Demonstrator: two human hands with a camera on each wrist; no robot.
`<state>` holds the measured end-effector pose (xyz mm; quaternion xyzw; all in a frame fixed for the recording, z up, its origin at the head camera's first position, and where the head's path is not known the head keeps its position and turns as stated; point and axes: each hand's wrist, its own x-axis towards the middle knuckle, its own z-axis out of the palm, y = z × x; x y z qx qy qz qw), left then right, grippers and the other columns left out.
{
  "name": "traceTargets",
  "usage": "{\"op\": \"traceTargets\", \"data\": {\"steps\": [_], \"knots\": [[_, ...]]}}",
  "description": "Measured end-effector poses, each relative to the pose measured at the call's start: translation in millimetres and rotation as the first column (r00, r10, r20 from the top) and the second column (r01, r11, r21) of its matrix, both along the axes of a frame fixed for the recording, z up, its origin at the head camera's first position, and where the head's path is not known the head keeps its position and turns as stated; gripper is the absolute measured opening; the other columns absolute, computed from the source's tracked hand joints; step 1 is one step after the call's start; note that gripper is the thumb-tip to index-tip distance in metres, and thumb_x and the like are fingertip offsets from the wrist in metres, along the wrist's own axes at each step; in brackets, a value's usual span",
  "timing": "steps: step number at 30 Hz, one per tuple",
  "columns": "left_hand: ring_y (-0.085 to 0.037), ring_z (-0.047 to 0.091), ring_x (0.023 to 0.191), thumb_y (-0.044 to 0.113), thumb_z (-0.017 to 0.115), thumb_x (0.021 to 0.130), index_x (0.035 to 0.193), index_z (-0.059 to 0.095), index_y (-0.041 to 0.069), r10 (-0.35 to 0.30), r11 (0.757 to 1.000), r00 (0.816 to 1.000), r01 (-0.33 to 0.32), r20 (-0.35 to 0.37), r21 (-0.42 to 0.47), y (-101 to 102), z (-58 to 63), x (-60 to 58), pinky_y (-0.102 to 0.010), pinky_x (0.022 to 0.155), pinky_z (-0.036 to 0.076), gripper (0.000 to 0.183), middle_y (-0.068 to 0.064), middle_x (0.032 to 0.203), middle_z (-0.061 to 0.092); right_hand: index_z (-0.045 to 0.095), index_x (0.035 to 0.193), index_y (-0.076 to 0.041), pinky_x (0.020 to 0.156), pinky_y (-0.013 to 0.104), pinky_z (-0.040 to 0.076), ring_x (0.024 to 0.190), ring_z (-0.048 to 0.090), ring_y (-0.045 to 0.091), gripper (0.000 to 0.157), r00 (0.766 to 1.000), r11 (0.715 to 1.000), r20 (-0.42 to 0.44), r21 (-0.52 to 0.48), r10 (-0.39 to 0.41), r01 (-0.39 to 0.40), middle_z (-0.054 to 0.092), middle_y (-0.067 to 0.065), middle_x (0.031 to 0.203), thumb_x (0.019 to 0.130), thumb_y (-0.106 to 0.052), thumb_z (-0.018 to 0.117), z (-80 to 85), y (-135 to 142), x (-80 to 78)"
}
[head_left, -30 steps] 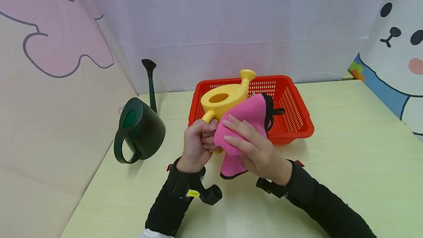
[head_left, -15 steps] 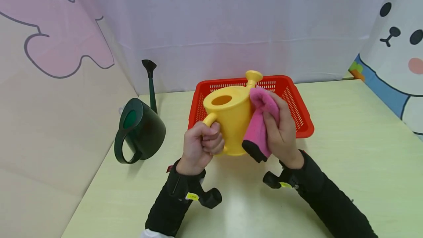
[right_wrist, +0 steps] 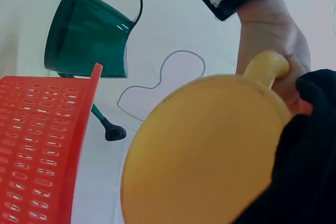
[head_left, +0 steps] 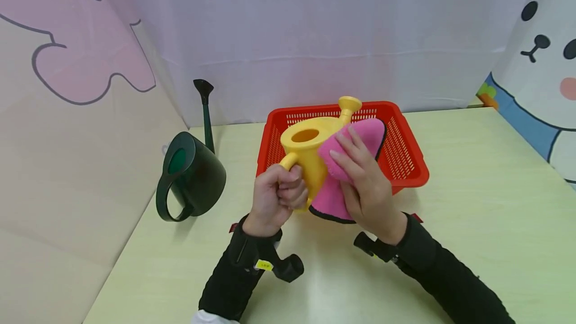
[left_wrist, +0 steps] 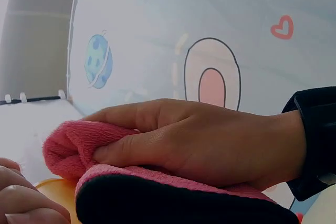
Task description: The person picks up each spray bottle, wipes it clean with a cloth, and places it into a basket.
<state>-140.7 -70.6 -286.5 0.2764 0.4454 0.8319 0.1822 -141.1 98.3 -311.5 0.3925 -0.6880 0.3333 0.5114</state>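
A yellow watering can [head_left: 310, 161] is held up over the front of the red basket, its spout toward the back. My left hand [head_left: 280, 198] grips its handle with curled fingers. Against the can's right side, my right hand [head_left: 372, 195] holds a pink cloth [head_left: 332, 200] with black edging, fingers laid across it. In the left wrist view the cloth [left_wrist: 73, 148] is bunched between thumb and fingers. The can's round base [right_wrist: 205, 150] fills much of the right wrist view, with the cloth's dark side [right_wrist: 310, 161] beside it. The cloth hides part of the can.
The red basket [head_left: 411, 181] stands behind the hands on the pale table [head_left: 486, 224]. To the left is a dark green watering can [head_left: 200, 184] with a long upright spout [head_left: 207, 124]. A white curtain [head_left: 288, 39] hangs along the back.
My right hand turned with the cloth from the can's lower front to its right side, then back across its front right. The can shifted slightly right in my left hand.
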Motion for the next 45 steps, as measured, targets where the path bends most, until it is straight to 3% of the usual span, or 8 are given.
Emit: {"op": "traceTargets", "data": {"steps": [10, 16, 23, 27, 33, 36, 38, 45], "knots": [[-0.008, 0.018, 0.036, 0.01, 0.022, 0.078, 0.052, 0.033, 0.021, 0.066, 0.998, 0.996, -0.065, 0.067, -0.024, 7, -7.2, -1.9, -0.024, 0.037, 0.01, 0.03, 0.009, 0.042, 0.024, 0.054, 0.117, -0.003, 0.106, 0.045, 0.025, 0.119, 0.043, 0.031, 0.033, 0.993, 0.967, -0.104, 0.243, -0.054, 0.078, 0.055, 0.017, 0.121, 0.086, -0.014, 0.049, -6.4, -10, 6.6], [-0.007, 0.018, 0.034, 0.01, 0.023, 0.078, 0.052, 0.03, 0.019, 0.045, 0.999, 0.998, -0.044, 0.049, -0.023, 7, -4.9, -1.9, -0.026, 0.037, 0.008, 0.028, 0.008, 0.043, 0.022, 0.053, 0.118, -0.003, 0.106, 0.044, 0.025, 0.119, 0.043, 0.032, 0.034, 0.995, 0.98, -0.086, 0.183, -0.058, 0.073, 0.054, 0.018, 0.121, 0.086, -0.012, 0.048, -3.2, -8, 3.4], [-0.01, 0.016, 0.034, 0.01, 0.022, 0.077, 0.053, 0.021, 0.016, 0.008, 1.0, 1.0, -0.008, 0.03, -0.001, 2, -0.9, -1.0, -0.028, 0.036, 0.006, 0.025, 0.004, 0.045, 0.017, 0.049, 0.117, 0.005, 0.103, 0.037, 0.031, 0.12, 0.041, 0.031, 0.035, 0.99, 0.997, 0.123, -0.02, 0.075, -0.073, 0.049, 0.015, 0.129, 0.087, -0.012, 0.047, 2.5, 1, 0.2], [-0.01, 0.019, 0.035, 0.01, 0.022, 0.077, 0.053, 0.022, 0.016, 0.004, 1.0, 0.999, -0.004, 0.046, 0.003, -1, 0.1, 0.9, -0.028, 0.037, 0.007, 0.025, 0.004, 0.045, 0.019, 0.044, 0.122, 0.006, 0.098, 0.03, 0.037, 0.116, 0.046, 0.028, 0.039, 0.937, 0.971, 0.297, -0.2, 0.186, -0.129, 0.05, 0.008, 0.13, 0.084, 0.0, 0.046, 5.8, 9, -3.3], [-0.011, 0.02, 0.036, 0.009, 0.022, 0.076, 0.054, 0.023, 0.015, -0.002, 1.0, 0.999, 0.002, 0.036, -0.003, -2, 0.6, 3.6, -0.029, 0.038, 0.008, 0.023, 0.004, 0.045, 0.021, 0.037, 0.131, -0.002, 0.093, 0.02, 0.039, 0.109, 0.048, 0.023, 0.043, 0.759, 0.903, 0.569, -0.425, 0.317, -0.059, 0.049, 0.0, 0.123, 0.088, -0.006, 0.041, 7.8, 19, -12.2], [-0.011, 0.02, 0.036, 0.01, 0.022, 0.076, 0.054, 0.023, 0.015, 0.001, 1.0, 0.999, 0.0, 0.032, -0.009, -1, 0.5, 3.2, -0.029, 0.038, 0.008, 0.023, 0.004, 0.045, 0.021, 0.034, 0.133, -0.003, 0.091, 0.018, 0.04, 0.108, 0.047, 0.021, 0.045, 0.713, 0.904, 0.627, -0.428, 0.315, -0.023, 0.046, 0.005, 0.124, 0.089, -0.009, 0.041, 7.0, 21, -14.3], [-0.011, 0.02, 0.036, 0.01, 0.022, 0.077, 0.054, 0.023, 0.016, 0.005, 1.0, 0.999, -0.005, 0.034, -0.003, -1, 0.1, 2.0, -0.029, 0.038, 0.009, 0.023, 0.004, 0.045, 0.022, 0.035, 0.133, -0.003, 0.092, 0.019, 0.039, 0.11, 0.048, 0.02, 0.045, 0.747, 0.921, 0.605, -0.388, 0.277, -0.028, 0.048, 0.009, 0.126, 0.089, -0.006, 0.041, 6.0, 20, -12.8], [-0.01, 0.018, 0.036, 0.01, 0.021, 0.078, 0.053, 0.023, 0.016, 0.043, 0.999, 0.998, -0.044, 0.034, 0.023, -2, -0.4, -1.9, -0.028, 0.038, 0.008, 0.026, 0.004, 0.046, 0.02, 0.044, 0.123, 0.006, 0.1, 0.033, 0.033, 0.12, 0.042, 0.03, 0.039, 0.966, 0.99, 0.233, -0.107, 0.109, -0.086, 0.046, 0.014, 0.133, 0.085, -0.003, 0.047, -3.2, 2, -4.8]]}}
